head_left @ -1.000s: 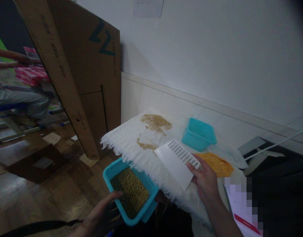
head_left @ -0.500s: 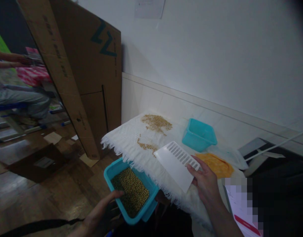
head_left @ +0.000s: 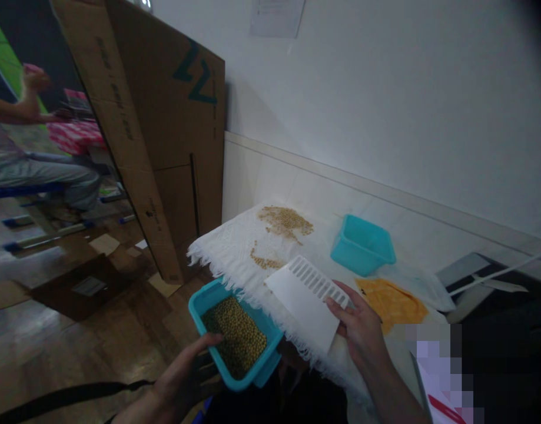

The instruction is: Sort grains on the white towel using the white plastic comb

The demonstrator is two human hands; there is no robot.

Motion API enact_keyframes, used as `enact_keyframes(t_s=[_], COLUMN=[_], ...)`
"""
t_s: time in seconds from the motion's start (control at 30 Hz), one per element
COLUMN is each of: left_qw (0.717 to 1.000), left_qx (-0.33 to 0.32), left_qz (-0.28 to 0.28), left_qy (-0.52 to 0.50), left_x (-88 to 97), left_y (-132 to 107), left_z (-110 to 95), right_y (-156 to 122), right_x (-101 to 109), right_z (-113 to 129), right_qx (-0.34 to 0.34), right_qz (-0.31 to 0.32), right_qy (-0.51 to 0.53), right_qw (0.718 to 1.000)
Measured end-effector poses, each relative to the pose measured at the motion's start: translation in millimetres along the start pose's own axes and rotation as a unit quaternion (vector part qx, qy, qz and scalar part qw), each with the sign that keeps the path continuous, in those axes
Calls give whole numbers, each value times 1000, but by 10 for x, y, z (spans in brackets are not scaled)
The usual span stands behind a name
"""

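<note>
My left hand [head_left: 186, 368] grips the near side of a teal plastic bin [head_left: 272, 347], thumb over the rim. Inside lie yellow soybeans [head_left: 244, 335] and small dark green beans [head_left: 228, 356]. The bin is just below the fringed edge of a white tablecloth [head_left: 228, 238]. In my right hand [head_left: 361, 324] is a flat white slotted plastic board [head_left: 303, 303], thumb on top, tilted over the cloth near that edge. Beyond the board's left end runs a short trail of loose beans [head_left: 264, 261]. A larger scattered pile of beans [head_left: 288, 221] lies farther back.
A second teal bin [head_left: 362, 253] stands on the cloth near the wall, with an orange cloth [head_left: 396, 303] in front of it. A tall cardboard box [head_left: 168, 129] rises at the left. Behind it a co-worker [head_left: 40, 171] sits at another table.
The slotted board has shifted slightly toward the cloth's front edge, nearer the held bin. My view has turned a little left. The co-worker's hand has risen.
</note>
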State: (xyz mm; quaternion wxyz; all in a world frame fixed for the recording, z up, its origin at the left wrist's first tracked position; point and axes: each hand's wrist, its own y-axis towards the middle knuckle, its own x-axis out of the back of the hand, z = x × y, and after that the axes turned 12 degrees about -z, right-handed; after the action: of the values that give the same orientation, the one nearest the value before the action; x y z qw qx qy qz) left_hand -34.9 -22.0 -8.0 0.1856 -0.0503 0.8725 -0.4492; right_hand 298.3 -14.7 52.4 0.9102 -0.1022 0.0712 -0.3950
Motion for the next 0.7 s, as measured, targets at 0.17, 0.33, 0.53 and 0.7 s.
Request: enact_keyframes(t_s=[0.17,0.33,0.53,0.7], left_qw=[999,1000,1000,999], left_qx=[15,4,-2,9], left_qz=[23,11,7,5], left_qy=[-16,-8,27,34], left_x=[42,65,128,185], left_y=[38,42,143,213], left_z=[-14,-29,2,28], right_y=[-111,-83,300,386], right_x=[-36,-29,140,163], right_z=[-77,9,111,11], right_qx=[-14,1,99,70], right_qz=[69,59,-114,-101], right_qy=[-30,-10,46,29], right_qw=[997,998,988,992])
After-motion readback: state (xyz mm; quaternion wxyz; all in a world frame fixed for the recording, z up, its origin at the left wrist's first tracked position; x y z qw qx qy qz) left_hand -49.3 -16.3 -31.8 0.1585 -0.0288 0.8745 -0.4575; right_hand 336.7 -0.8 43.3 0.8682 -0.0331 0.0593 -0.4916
